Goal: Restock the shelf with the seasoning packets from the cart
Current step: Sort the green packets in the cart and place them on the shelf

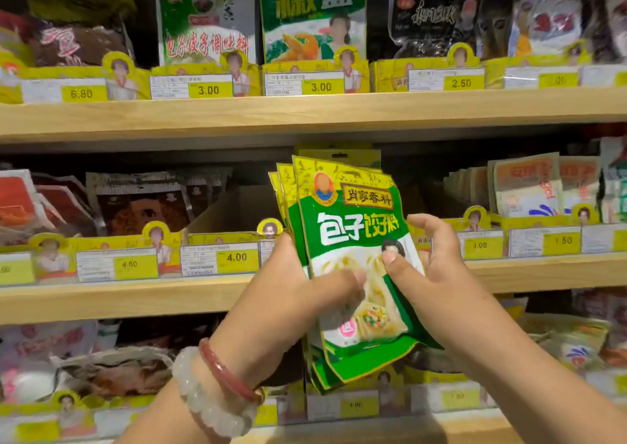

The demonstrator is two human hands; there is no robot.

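Holding packets [353, 240] before open slot [234, 213]

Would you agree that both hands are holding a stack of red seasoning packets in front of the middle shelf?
Not quite: the head view shows the seasoning packets are green, not red. Both the left hand and right hand hold them before the middle shelf.
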